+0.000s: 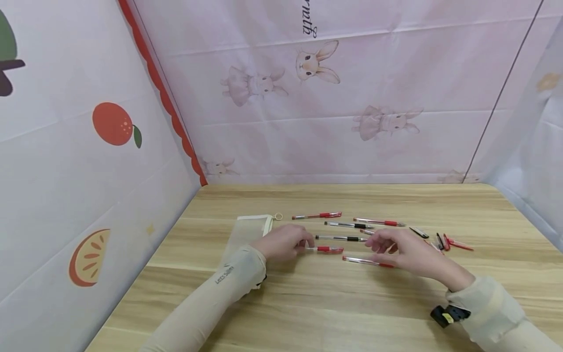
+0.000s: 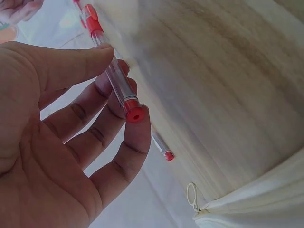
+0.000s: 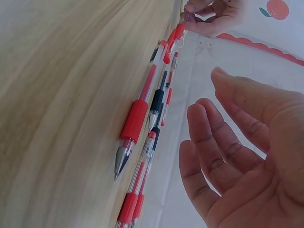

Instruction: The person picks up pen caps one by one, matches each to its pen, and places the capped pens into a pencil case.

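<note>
My left hand point(image 1: 285, 243) pinches a capped red gel pen point(image 2: 121, 83) between thumb and fingers, its red end plug toward the left wrist camera. Beside that hand lies a pale zip pouch point(image 1: 246, 232) with a ring pull. My right hand point(image 1: 406, 252) hovers with loosely bent fingers and nothing in its grasp, as the right wrist view shows. Nearest to it is an uncapped red gel pen point(image 3: 134, 121) with its metal tip bare. Two black gel pens point(image 1: 349, 225) and further red gel pens point(image 1: 379, 222) lie between and beyond the hands.
Several loose red and black caps point(image 1: 445, 242) lie to the right of the pens. Another capped red pen point(image 1: 316, 215) lies near the pouch's ring. The wooden table point(image 1: 334, 313) meets printed cloth walls point(image 1: 281, 137) at the back and sides.
</note>
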Available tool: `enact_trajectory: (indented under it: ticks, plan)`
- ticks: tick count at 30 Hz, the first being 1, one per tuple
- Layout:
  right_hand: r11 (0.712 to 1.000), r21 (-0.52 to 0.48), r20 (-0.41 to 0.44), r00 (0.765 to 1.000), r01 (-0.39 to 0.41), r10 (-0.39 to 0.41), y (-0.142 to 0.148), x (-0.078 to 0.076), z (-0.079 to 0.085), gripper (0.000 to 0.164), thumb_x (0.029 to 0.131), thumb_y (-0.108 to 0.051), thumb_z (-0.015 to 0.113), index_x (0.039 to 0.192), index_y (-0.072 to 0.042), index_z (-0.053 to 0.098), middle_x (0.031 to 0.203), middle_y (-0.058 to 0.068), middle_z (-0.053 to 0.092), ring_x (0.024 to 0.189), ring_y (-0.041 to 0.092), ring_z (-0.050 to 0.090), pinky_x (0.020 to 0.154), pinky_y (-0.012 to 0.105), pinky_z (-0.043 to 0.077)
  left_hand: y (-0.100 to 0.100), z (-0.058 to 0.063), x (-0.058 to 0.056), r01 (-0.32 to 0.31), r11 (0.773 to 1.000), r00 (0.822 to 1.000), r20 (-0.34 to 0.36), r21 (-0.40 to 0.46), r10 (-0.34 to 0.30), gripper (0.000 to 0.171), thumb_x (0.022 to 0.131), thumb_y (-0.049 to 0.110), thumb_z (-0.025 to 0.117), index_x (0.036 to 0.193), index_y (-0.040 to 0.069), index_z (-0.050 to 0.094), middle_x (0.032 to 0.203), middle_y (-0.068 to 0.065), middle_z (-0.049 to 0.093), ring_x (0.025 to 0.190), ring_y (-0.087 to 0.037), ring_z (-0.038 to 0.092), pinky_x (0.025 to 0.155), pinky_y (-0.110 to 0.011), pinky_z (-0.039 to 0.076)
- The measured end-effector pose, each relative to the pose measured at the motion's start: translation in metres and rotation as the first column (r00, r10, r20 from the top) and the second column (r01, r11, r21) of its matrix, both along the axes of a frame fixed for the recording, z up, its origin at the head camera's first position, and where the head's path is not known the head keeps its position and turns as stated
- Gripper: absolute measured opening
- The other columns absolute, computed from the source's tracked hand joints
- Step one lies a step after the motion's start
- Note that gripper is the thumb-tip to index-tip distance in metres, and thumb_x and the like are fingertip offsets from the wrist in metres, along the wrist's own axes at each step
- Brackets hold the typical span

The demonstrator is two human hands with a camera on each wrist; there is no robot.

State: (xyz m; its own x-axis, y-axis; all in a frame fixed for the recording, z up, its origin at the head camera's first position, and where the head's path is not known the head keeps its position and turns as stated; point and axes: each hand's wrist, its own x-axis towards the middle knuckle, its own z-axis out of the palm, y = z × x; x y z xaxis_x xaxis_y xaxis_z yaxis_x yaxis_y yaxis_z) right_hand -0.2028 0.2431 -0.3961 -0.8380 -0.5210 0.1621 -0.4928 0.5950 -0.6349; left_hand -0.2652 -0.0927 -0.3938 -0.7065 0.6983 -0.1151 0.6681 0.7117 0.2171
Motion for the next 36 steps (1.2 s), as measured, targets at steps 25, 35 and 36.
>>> enact_trajectory:
  ticks: [25,35,36]
  plan:
    - [0.998,0.02,0.031,0.998,0.06,-0.061,0.013,0.004,-0.002,0.024,0.097,-0.018,0.08,0.118,-0.007,0.076,0.101,-0.005,0.073,0.09,0.0,0.063,0.078,0.024,0.059,0.003,-0.007,-0.006,-0.011,0.999,1.0,-0.024,-0.048,0.01,0.013,0.1,0.011,0.075,0.105,0.022,0.077,0.095,0.008,0.071,0.084,-0.008,0.06,0.076,-0.024,0.054]
    - [0.995,0.035,-0.023,0.995,0.094,-0.093,0.021,0.007,-0.004,0.022,0.096,-0.021,0.082,0.114,-0.012,0.077,0.099,-0.008,0.073,0.088,-0.002,0.063,0.077,0.023,0.059,0.003,-0.006,-0.008,-0.02,0.999,1.0,-0.007,-0.046,0.02,0.013,0.102,0.011,0.073,0.106,0.023,0.076,0.097,0.009,0.071,0.085,-0.009,0.062,0.079,-0.026,0.056]
    - [0.995,0.038,-0.025,0.995,0.097,-0.096,0.022,0.007,-0.004,0.022,0.096,-0.022,0.082,0.115,-0.012,0.077,0.099,-0.009,0.072,0.088,-0.002,0.063,0.077,0.023,0.059,0.003,-0.006,-0.008,-0.018,0.999,1.0,-0.008,-0.047,0.017,0.013,0.102,0.011,0.073,0.106,0.023,0.076,0.097,0.009,0.071,0.085,-0.009,0.062,0.08,-0.026,0.056]
